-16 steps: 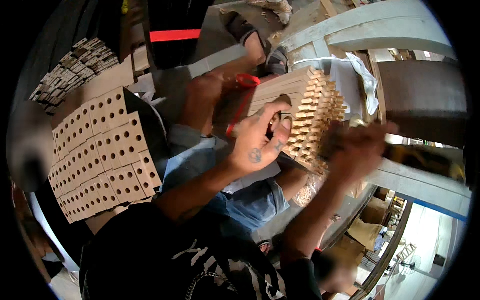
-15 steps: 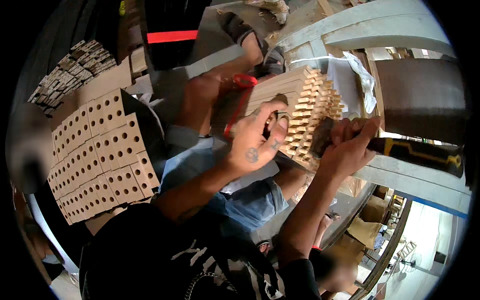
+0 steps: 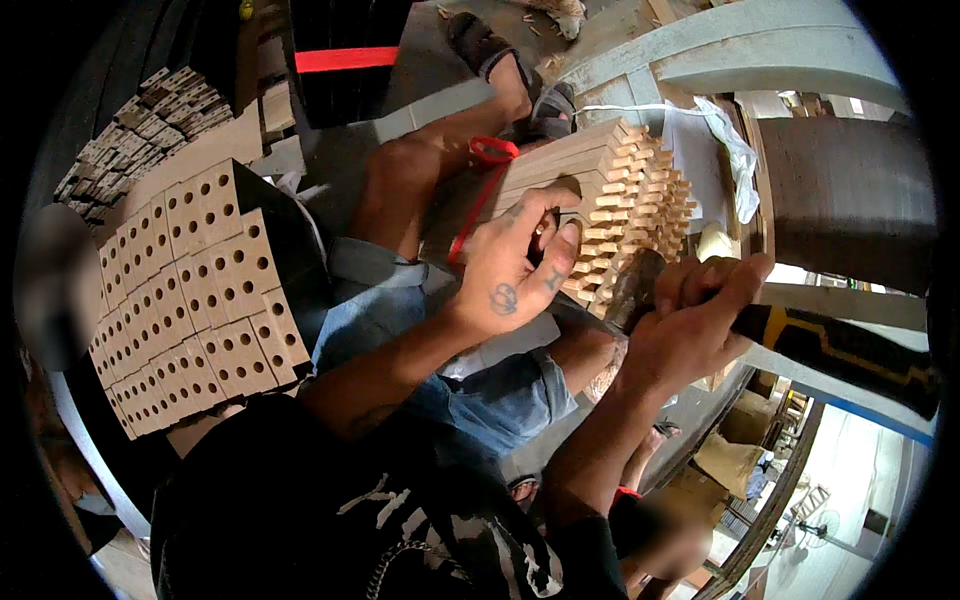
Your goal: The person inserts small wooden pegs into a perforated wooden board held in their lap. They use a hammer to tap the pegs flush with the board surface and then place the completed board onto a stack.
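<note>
A bundle of light wooden pieces (image 3: 548,172) lies before me, with rows of short wooden dowels (image 3: 640,190) sticking out of its right end. My left hand (image 3: 515,265) rests over the near side of the bundle, thumb and forefinger curled together. A small pale spot shows between those fingers, too little to name. My right hand (image 3: 695,315) is closed around a hammer (image 3: 845,350) with a black and yellow handle, gripping it close to the head. The dark hammer head is beside the lower dowels; whether it touches them I cannot tell.
Drilled wooden blocks (image 3: 225,290) are stacked at the left, with another stack (image 3: 150,130) behind. A red strap (image 3: 478,215) crosses the bundle. A pale frame beam (image 3: 780,55) stands at the far right. Another person (image 3: 665,540) is at the lower right.
My right hand has dropped slightly and the hammer handle's end has tipped lower. My left hand stays almost in place. The view has shifted a little.
</note>
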Demonstrator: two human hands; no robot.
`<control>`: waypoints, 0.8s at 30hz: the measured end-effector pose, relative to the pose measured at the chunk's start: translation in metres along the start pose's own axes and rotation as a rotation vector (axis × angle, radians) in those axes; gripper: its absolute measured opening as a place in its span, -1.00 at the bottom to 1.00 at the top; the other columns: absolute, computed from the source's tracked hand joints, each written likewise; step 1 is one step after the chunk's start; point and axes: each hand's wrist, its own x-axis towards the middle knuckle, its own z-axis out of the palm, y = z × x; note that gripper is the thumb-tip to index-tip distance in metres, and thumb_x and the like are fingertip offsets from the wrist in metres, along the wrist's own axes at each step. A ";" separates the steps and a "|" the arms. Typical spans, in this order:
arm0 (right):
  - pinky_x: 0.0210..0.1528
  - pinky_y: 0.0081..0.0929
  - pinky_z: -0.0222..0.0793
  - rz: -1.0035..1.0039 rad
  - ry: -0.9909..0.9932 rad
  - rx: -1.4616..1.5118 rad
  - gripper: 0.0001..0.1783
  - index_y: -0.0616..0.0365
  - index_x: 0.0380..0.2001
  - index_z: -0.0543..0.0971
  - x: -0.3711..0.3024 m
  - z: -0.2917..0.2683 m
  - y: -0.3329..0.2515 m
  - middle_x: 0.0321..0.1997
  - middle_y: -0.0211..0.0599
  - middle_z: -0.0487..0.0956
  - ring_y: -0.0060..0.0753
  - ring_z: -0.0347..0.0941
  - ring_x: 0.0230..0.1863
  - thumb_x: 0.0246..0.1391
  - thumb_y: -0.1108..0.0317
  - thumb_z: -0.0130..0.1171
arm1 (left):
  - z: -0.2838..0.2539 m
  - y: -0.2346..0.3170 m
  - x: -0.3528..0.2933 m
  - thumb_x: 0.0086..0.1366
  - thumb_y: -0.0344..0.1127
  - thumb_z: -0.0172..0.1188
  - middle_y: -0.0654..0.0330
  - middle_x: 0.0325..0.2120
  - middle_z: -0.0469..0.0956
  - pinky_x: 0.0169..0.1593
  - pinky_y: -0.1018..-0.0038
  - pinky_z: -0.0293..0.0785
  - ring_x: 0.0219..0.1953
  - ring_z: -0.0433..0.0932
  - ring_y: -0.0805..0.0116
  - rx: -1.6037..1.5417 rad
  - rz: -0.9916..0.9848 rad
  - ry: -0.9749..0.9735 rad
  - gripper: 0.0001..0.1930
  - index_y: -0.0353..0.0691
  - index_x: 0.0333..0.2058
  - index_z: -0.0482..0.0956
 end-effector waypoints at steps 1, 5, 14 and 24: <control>-0.74 -0.62 -0.13 0.011 0.049 -0.010 -0.56 -0.01 -0.58 0.30 0.000 0.003 -0.005 -0.75 -0.52 0.15 -0.67 0.01 -0.78 0.40 0.07 -0.01 | -0.001 -0.001 0.000 0.40 -0.20 0.10 0.23 -0.58 0.40 -0.37 0.55 0.35 -0.50 0.36 0.51 -0.007 -0.008 0.007 -0.68 -0.31 -0.02 0.47; -0.76 -0.58 -0.21 -0.058 0.027 0.072 -0.46 -0.04 -0.68 0.21 0.006 -0.011 -0.041 -0.79 -0.53 0.05 -0.67 -0.10 -0.82 0.40 0.01 -0.06 | 0.000 0.002 0.000 0.40 -0.19 0.09 0.26 -0.59 0.37 -0.40 0.55 0.31 -0.51 0.33 0.53 0.027 -0.003 -0.011 -0.67 -0.33 -0.02 0.46; -0.72 -0.58 -0.22 0.018 0.106 -0.079 -0.51 0.01 -0.66 0.24 -0.013 0.019 -0.016 -0.73 -0.56 0.08 -0.70 -0.04 -0.75 0.38 0.12 0.01 | -0.024 -0.043 0.009 0.45 -0.05 0.03 0.44 -0.50 0.34 -0.31 0.65 0.22 -0.43 0.27 0.64 -0.466 -0.304 0.035 -0.65 -0.24 -0.11 0.56; -0.78 -0.63 -0.16 -0.113 -0.164 0.000 -0.55 -0.04 -0.64 0.24 -0.016 0.009 -0.002 -0.78 -0.54 0.10 -0.68 -0.10 -0.81 0.39 0.19 -0.05 | -0.038 -0.199 -0.024 0.41 -0.24 0.04 0.09 -0.30 0.61 -0.06 0.39 0.44 -0.20 0.56 0.27 0.171 -0.487 0.189 -0.75 -0.29 -0.15 0.57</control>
